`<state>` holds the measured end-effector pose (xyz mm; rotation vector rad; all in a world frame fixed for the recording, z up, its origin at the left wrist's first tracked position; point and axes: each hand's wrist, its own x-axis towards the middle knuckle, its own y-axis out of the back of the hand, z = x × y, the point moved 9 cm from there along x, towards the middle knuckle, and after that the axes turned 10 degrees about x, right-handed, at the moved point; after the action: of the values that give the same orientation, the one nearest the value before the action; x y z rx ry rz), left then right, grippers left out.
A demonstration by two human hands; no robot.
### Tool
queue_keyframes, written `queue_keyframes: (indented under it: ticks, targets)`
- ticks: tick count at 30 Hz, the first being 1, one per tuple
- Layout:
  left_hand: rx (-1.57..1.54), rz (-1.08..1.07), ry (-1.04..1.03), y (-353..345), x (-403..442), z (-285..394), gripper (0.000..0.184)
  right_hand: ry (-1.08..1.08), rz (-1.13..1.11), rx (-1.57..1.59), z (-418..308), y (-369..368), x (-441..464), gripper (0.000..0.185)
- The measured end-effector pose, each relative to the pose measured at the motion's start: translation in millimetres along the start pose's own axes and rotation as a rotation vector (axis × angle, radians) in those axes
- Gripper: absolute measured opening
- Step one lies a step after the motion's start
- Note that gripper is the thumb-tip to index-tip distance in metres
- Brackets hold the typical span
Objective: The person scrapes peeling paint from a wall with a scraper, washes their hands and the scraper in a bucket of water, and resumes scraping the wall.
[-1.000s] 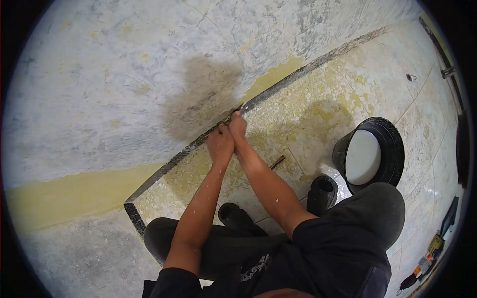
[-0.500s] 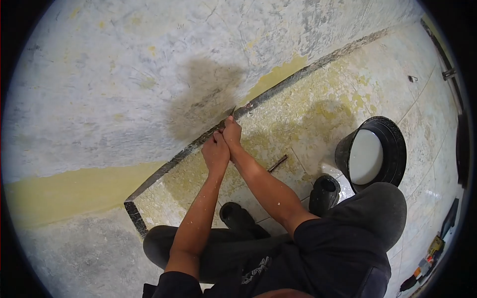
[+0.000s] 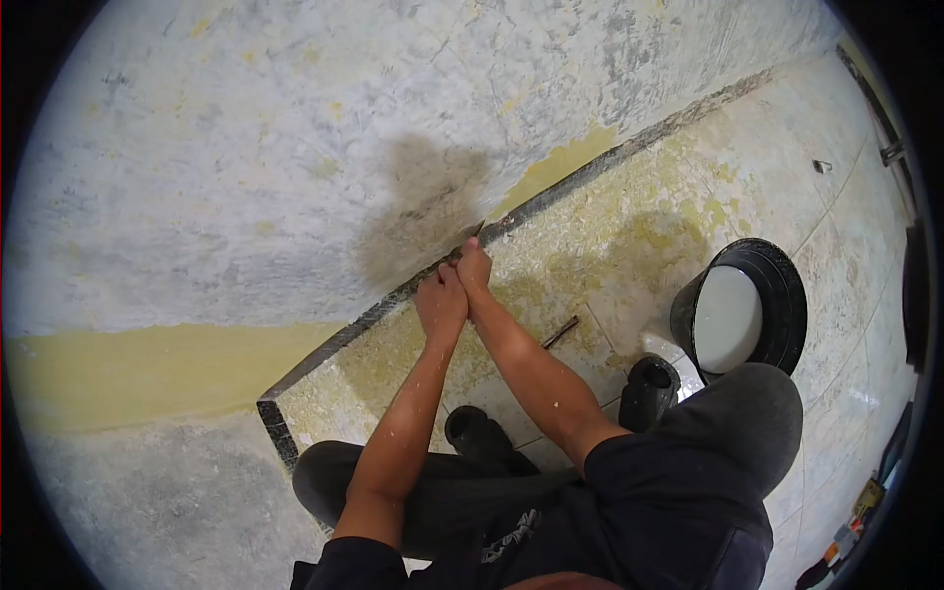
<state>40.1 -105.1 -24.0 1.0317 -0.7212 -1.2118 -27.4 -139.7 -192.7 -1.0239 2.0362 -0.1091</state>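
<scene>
My right hand [image 3: 475, 266] is closed at the foot of the wall, wrapped around what looks like a scraper [image 3: 480, 228]. Only its thin dark tip shows past the fingers, touching or almost touching the wall. Pressed close beside it, my left hand [image 3: 442, 300] is a fist at the dark baseboard [image 3: 344, 339]; whatever it grips is hidden. Above the hands, the wall [image 3: 246, 197] is patchy white and grey, with a strip of yellow paint [image 3: 560, 167] left along its bottom edge.
Yellow and white flakes [image 3: 580, 256] cover the floor tiles. A slim dark stick-like tool [image 3: 560, 332] lies between my forearm and my boots. At right stands a black bucket [image 3: 795, 305] holding whitish liquid [image 3: 728, 320]. Several tools [image 3: 846, 536] lie at the lower right edge.
The whole view has shifted slightly, so the scene sits a little further right and lower. Both hands remain together at the baseboard, in nearly the same spot and grip.
</scene>
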Motion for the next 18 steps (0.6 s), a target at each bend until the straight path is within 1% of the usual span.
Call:
queue_keyframes:
  ticks: [2,4,6,7,9,11,13,15,17,18]
  targets:
    - [-0.064,0.035,-0.002,11.7,-5.9,1.9,0.04,-0.03,-0.025,0.059,0.6,-5.9,-9.8,0.042]
    - [-0.019,0.004,0.015,13.4,-4.1,9.8,0.041,-0.06,-0.036,0.11,-6.5,-6.8,-16.4,0.043]
    - [0.013,-0.03,0.056,0.1,0.3,6.0,0.041,-0.144,-0.013,0.221,-14.9,-2.2,-25.2,0.043]
    - [0.05,-0.044,0.015,-12.5,6.9,7.5,0.042,-0.149,-0.012,0.204,-22.6,4.1,-27.1,0.043]
    - [0.089,-0.054,-0.05,-22.1,14.5,15.2,0.042,-0.309,0.022,0.214,-30.3,12.1,-25.8,0.042]
    - [0.125,-0.075,-0.034,-25.5,11.6,19.1,0.043,-0.29,0.026,0.203,-17.5,12.0,-4.4,0.042]
    - [0.137,-0.089,-0.022,-20.1,13.4,14.3,0.042,-0.28,0.028,0.218,-23.0,5.3,-13.2,0.042]
    - [0.16,-0.113,-0.021,-12.6,8.8,7.2,0.042,-0.285,0.003,0.361,-21.6,-0.3,-30.4,0.045]
    - [0.048,0.012,-0.047,1.5,-2.7,12.6,0.04,-0.228,-0.015,0.316,-9.2,-6.3,-24.6,0.045]
    - [0.042,0.007,-0.037,5.4,-7.1,13.2,0.04,-0.189,-0.031,0.261,-9.2,-5.9,-28.2,0.045]
